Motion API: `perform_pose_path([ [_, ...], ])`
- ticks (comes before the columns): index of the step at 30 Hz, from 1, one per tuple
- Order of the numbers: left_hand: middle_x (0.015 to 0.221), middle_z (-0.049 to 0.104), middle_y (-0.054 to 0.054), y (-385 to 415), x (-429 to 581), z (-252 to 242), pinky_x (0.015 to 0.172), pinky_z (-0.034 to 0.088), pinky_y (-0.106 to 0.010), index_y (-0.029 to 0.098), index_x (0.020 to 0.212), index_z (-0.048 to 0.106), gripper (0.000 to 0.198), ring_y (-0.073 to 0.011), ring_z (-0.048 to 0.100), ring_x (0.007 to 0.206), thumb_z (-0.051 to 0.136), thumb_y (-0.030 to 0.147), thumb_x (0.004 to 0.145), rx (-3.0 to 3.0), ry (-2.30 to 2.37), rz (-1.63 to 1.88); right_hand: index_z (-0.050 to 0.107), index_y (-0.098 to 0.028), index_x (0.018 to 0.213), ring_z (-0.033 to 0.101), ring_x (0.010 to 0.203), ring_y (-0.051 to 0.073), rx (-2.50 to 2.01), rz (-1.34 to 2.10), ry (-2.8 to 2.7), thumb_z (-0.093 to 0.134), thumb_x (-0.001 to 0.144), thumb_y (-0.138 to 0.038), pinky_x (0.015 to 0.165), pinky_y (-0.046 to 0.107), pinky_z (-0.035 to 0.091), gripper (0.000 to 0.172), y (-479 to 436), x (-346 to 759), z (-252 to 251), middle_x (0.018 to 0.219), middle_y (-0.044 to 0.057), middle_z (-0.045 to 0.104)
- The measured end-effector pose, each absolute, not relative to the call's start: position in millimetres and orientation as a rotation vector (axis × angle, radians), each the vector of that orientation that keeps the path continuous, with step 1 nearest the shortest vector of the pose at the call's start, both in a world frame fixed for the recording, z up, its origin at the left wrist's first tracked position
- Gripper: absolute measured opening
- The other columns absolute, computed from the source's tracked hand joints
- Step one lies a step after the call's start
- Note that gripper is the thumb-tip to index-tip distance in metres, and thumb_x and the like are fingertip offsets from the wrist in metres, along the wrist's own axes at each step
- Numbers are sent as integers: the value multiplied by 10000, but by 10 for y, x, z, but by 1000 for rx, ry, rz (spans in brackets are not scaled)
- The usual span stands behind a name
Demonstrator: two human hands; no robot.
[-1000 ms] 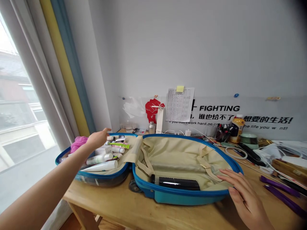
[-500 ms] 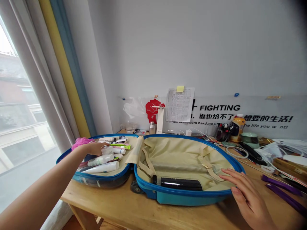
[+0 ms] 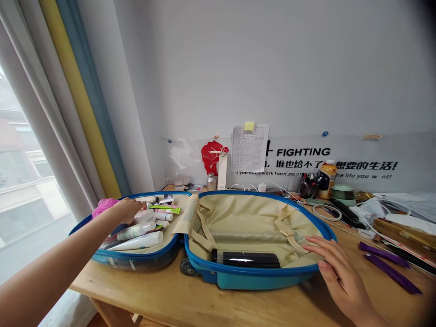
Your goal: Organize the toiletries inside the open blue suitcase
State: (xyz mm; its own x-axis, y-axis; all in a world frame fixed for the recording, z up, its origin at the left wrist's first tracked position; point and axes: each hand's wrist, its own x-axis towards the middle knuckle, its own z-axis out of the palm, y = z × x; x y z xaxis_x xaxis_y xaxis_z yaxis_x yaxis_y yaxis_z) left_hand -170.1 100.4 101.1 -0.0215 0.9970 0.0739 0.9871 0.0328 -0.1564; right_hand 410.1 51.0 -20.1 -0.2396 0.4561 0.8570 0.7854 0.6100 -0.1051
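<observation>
Reading the suitcase's right half as a dial with 12 toward the wall, there is room to reach from above into its middle and up to 12, but the black cylinder (lying along the near side) blocks 6 to 8, straps cross at 9 and 3, and the right hand stands at 4. Out past 9, crowded bottles and tubes leave narrow gaps, obstructed by the left hand, with the pink puff beside its wrist.
</observation>
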Motion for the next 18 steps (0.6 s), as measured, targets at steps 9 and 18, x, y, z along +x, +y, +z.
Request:
perform_pose_path([
  [9, 1199, 648, -79, 838, -1902, 1339, 902, 438, -286, 171, 1220, 546, 541, -240, 587, 1072, 567, 347, 708, -2068, -2148, 6, 663, -272, 1008, 631, 1051, 222, -972, -423, -1875, 388, 943, -430, 939, 403, 479, 323, 497, 4073, -169, 1080, 49, 685],
  [18, 1292, 423, -94, 773, -593, 1909, 879, 477, -347, 267, 1508, 201, 762, -191, 593, 872, 445, 572, 854, -2251, -1848, -533, 648, -275, 1027, 632, 1037, 215, -947, -464, -1887, 395, 947, -395, 928, 390, 471, 291, 475, 4041, -124, 1074, 41, 680],
])
